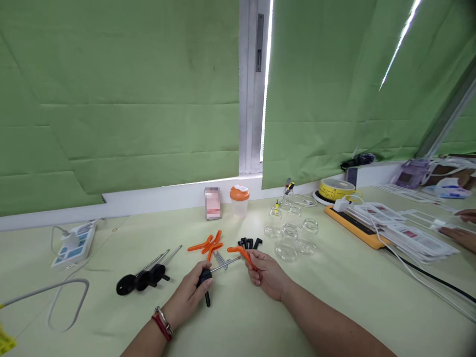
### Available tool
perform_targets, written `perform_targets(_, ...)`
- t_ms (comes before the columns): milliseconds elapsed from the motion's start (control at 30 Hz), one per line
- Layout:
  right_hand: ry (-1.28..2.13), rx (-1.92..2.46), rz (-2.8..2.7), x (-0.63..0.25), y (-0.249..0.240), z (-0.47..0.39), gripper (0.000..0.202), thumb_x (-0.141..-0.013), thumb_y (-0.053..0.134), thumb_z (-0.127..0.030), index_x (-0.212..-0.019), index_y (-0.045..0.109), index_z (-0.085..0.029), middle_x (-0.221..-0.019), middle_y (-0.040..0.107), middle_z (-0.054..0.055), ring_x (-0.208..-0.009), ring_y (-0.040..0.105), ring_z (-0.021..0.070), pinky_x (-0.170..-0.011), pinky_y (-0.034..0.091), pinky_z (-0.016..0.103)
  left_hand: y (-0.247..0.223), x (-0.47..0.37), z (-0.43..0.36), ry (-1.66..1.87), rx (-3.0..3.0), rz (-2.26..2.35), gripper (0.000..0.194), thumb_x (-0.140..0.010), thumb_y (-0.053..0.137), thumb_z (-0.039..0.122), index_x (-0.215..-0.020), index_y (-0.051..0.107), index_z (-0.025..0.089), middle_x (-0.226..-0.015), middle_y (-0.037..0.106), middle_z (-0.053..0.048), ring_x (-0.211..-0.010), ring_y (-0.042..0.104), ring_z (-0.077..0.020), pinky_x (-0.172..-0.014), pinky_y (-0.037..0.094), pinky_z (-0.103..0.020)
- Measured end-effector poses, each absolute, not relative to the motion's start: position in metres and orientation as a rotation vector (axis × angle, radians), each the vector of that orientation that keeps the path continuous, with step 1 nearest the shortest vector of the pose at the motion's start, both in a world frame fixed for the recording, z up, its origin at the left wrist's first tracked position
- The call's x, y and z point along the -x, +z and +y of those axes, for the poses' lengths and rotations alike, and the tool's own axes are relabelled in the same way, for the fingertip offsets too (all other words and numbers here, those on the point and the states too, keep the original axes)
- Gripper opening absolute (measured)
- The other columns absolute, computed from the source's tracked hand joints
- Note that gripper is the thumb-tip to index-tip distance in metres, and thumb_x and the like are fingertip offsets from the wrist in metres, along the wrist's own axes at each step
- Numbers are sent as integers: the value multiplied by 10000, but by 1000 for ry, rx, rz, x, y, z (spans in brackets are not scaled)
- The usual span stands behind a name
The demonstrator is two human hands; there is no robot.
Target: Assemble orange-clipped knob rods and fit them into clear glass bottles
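My left hand is closed around a black plastic piece with a thin metal rod pointing right and a short black stem pointing down. In my right hand is an orange bent plastic piece, pinched at its lower end, close to the rod's tip. More orange pieces lie in a loose pile behind my hands. Beside them are several metal rods and a cluster of black elbow-shaped parts. To the left rest several black round-headed pieces with metal rods.
Several clear glass jars stand right of centre, one holding screwdrivers. Behind are an orange-lidded cup and a blurred box. A power strip lies left, an orange one right, with cables. Another person's hand is far right.
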State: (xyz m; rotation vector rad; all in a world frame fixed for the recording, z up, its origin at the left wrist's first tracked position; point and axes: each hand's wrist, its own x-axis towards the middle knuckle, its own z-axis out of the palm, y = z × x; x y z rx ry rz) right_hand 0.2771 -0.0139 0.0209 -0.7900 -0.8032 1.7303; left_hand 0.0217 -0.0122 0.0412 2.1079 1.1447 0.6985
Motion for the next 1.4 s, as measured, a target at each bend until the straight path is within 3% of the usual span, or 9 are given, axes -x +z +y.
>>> perform_targets(400,1794,737,-831,-282,15,-13,316,-771,660,-351,-1028,554,-199,-643,480,-43,-430,300,39,-436,167,218,42,-23,-12,671,-2120,1123,307,-917,359,421,-1143,421,222,-909,531,-29,-815,495,-178,-760,409,-296)
perform_targets(1400,1855,740,-1003,-282,16,-17,314,-805,639,-395,-1042,570,-200,-630,475,-41,-439,291,36,-440,196,204,41,-23,-13,650,-2135,1095,325,-906,384,423,-1166,425,232,-972,572,-30,-854,519,-182,-759,428,-289)
